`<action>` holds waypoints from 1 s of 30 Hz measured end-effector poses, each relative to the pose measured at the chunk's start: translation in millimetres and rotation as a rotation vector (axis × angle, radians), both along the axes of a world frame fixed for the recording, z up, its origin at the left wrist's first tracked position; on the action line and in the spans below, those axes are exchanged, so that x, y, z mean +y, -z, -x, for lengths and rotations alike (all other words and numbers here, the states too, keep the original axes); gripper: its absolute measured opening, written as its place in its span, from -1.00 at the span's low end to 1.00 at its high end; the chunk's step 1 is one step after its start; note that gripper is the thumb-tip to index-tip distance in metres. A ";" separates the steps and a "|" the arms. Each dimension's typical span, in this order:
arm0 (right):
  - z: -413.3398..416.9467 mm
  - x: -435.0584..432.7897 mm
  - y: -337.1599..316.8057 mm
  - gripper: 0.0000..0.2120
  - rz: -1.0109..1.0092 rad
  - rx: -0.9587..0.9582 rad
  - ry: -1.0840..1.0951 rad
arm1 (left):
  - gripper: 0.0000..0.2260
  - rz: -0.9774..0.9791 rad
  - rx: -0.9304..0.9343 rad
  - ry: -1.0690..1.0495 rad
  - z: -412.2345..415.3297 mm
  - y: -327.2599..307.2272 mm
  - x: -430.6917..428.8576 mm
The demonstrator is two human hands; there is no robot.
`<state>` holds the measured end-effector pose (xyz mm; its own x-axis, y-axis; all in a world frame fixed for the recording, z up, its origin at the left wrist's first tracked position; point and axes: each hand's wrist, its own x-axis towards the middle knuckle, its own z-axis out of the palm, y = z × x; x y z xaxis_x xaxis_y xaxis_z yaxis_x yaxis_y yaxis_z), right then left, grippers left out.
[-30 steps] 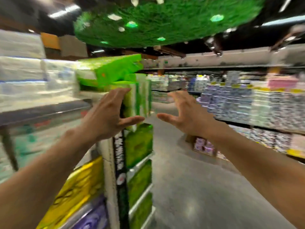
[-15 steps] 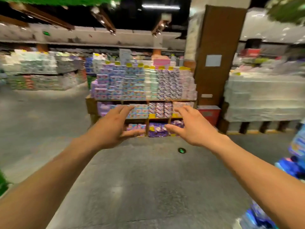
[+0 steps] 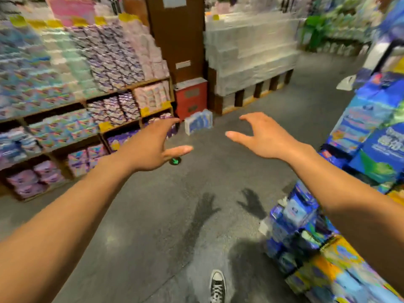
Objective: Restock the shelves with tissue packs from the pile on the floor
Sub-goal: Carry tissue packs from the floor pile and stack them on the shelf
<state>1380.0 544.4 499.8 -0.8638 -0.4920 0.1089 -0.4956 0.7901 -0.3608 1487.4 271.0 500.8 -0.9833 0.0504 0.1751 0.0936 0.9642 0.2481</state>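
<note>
Hands: two, I see left hand [image 3: 150, 147] and right hand [image 3: 265, 136], each grip apart, empty. One blue tissue pack [image 3: 198, 122] on floor [image 3: 153, 215] touching red cabinet [image 3: 191, 99]; shelves [image 3: 118, 125] left of cabinet, pile [image 3: 295, 217] well right.

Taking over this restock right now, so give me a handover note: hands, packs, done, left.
Left hand: open, empty, held out over the floor.
Right hand: open, empty, fingers spread.
Pile of blue tissue packs lies on the floor at the lower right of the view. One lone blue pack stands by the red box. Wooden shelves at left hold many packs.
Done: cannot tell; no pack in hand.
Left: take packs from the pile and shelve them.
</note>
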 end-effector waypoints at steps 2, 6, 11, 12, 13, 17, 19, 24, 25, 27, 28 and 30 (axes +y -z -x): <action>61.6 -6.2 5.5 -0.15 -0.007 -0.044 0.036 | -0.12 -0.042 -0.049 0.018 68.0 11.2 -6.2; 183.6 -31.4 -4.9 -0.17 0.010 -0.070 0.054 | -0.15 -0.089 -0.063 0.018 192.3 9.0 -34.0; 323.5 -83.0 -7.6 -0.22 0.054 -0.140 0.095 | -0.16 -0.137 -0.043 0.018 329.1 4.3 -82.0; 350.2 -95.4 -3.5 -0.23 0.073 -0.148 0.104 | -0.15 -0.148 -0.028 0.018 356.6 7.0 -92.3; 377.0 -108.1 1.7 -0.23 0.082 -0.148 0.107 | -0.15 -0.158 -0.019 0.012 384.6 11.9 -103.5; 492.6 -165.8 24.3 -0.23 0.048 -0.157 0.069 | -0.19 -0.178 -0.045 0.000 506.2 39.2 -155.1; 554.1 -196.1 32.0 -0.22 0.020 -0.153 0.048 | -0.18 -0.173 -0.062 0.004 571.8 50.3 -184.6; 698.4 -249.3 33.8 -0.20 -0.003 -0.218 0.036 | -0.19 -0.153 -0.121 0.035 733.3 51.5 -244.9; 729.6 -255.8 33.0 -0.19 -0.003 -0.222 0.045 | -0.18 -0.145 -0.133 0.042 766.7 50.3 -253.2; 785.5 -266.7 33.3 -0.19 0.016 -0.255 0.058 | -0.18 -0.135 -0.152 0.061 827.5 50.1 -265.4; 814.1 -271.0 36.6 -0.19 0.024 -0.283 0.063 | -0.17 -0.137 -0.161 0.063 857.6 52.2 -270.9; 873.8 -278.3 47.2 -0.17 0.005 -0.287 0.064 | -0.15 -0.138 -0.184 0.064 916.2 59.5 -279.5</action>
